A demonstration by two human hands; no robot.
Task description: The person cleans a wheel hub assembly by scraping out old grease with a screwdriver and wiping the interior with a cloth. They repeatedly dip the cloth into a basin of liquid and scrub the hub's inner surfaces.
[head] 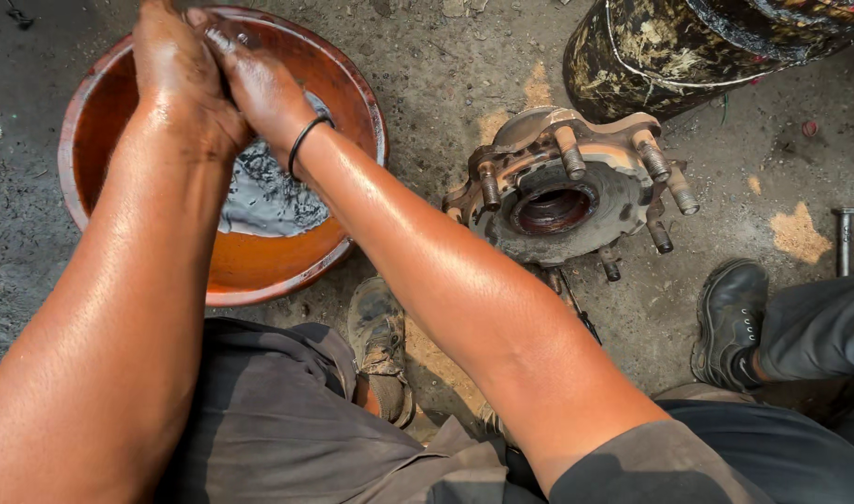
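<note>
An open-air vehicle repair yard is indicated by the rusty wheel hub (569,191), the basin of dark oily liquid (100,112) and the grease-stained dirt ground (445,84).

Both hands, left hand (180,79) and right hand (259,84), meet over the basin (91,121) at far left. The hub (567,187) lies right of it, the drum (688,47) beyond, a bolt (845,238) far right.
</note>
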